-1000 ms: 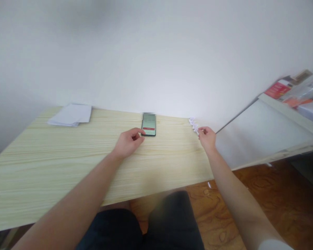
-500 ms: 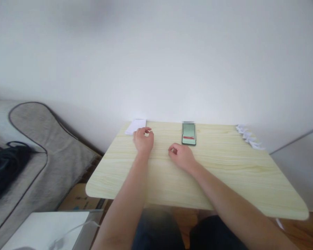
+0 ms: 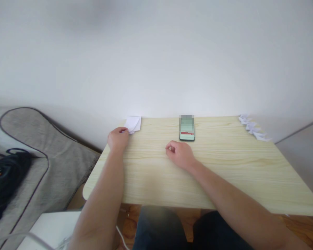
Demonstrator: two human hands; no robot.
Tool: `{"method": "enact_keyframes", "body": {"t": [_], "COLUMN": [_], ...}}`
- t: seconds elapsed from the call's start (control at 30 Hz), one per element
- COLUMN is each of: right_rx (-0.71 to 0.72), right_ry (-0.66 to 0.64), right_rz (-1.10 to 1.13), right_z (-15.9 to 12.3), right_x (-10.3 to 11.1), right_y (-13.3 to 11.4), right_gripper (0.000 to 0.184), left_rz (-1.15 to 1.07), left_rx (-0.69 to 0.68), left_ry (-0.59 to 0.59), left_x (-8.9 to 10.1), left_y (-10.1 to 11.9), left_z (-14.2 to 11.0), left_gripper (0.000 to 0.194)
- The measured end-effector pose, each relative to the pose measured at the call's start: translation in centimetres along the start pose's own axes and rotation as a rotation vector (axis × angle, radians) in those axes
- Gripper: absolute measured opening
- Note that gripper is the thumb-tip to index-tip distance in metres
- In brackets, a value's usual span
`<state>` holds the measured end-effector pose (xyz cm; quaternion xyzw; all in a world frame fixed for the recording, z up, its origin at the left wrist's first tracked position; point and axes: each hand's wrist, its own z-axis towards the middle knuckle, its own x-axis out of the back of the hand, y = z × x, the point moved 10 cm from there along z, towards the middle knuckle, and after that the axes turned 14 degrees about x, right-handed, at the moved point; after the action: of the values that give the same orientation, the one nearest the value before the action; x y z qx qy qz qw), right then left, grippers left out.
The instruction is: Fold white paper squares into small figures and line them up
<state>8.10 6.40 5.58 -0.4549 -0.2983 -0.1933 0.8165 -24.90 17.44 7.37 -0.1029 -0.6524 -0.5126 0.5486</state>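
Observation:
My left hand (image 3: 118,138) is at the far left corner of the pale wooden table (image 3: 224,173), with its fingers closed on the edge of a small stack of white paper (image 3: 133,123). My right hand (image 3: 179,155) rests on the table near the middle, fingers loosely curled with nothing in them, just in front of a phone (image 3: 187,131) that lies flat with its screen lit. A row of small folded white paper pieces (image 3: 253,131) lies along the table's far right edge.
A grey padded bag (image 3: 28,152) with a black strap lies left of the table. A white box and a cable (image 3: 52,229) sit below on the left. White wall stands behind the table; wooden floor shows underneath.
My view swung left. My right hand left the folded paper pieces and came to the table's middle. My left hand left the phone, reached the paper stack and now grips its edge.

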Motion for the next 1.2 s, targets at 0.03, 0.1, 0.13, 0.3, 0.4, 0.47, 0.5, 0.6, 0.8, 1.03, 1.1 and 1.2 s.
{"method": "enact_keyframes", "body": {"t": [0.03,0.1,0.13,0.3,0.4,0.47,0.5,0.6,0.8,1.03,1.1,1.2], "right_rx": [0.000,-0.002,-0.003,-0.009,-0.010,-0.013,-0.014,-0.019,-0.037,-0.087,-0.102,-0.093], "right_ry": [0.000,0.000,-0.001,0.002,0.007,0.013,0.015,0.028,0.075,0.243,0.203,0.104], "right_rz": [0.001,0.002,0.004,0.016,0.024,0.030,0.034,0.048,0.148,0.591,0.757,0.885], "right_z": [0.0,0.0,0.0,-0.1,-0.1,-0.1,-0.1,-0.1,0.0,0.6,0.5,0.0], "right_x": [0.0,-0.1,-0.1,-0.2,-0.1,0.0,0.0,0.1,-0.1,3.2,4.3,5.7], "right_y": [0.0,0.1,0.1,0.3,0.3,0.3,0.3,0.4,0.9,0.3,-0.3,-1.1], "right_gripper": [0.011,0.011,0.011,0.011,0.010,0.010,0.010,0.010,0.009,0.068,0.083,0.068], "left_rz": [-0.001,-0.005,-0.007,-0.021,-0.034,-0.041,-0.044,-0.059,-0.144,-0.603,-0.800,-0.964], "left_rx": [-0.002,-0.006,-0.008,-0.030,-0.029,-0.018,-0.013,-0.015,-0.170,-0.445,-0.371,-0.275], "left_ry": [-0.004,-0.019,-0.029,-0.067,-0.052,-0.022,-0.007,0.042,0.273,-0.165,-0.528,-0.876], "left_x": [-0.1,-0.4,-0.5,-0.7,-0.6,-0.6,-0.5,-0.1,5.5,5.5,2.3,-1.1], "left_y": [-0.1,-0.2,-0.2,-0.4,-0.5,-0.5,-0.5,0.1,4.2,11.9,13.2,14.6], "left_z": [0.1,0.2,0.3,0.3,0.1,0.0,-0.1,-0.5,-4.2,-15.8,-18.4,-20.9], "left_gripper": [0.034,0.038,0.041,0.048,0.042,0.038,0.037,0.032,0.029,0.019,0.019,0.021]}}
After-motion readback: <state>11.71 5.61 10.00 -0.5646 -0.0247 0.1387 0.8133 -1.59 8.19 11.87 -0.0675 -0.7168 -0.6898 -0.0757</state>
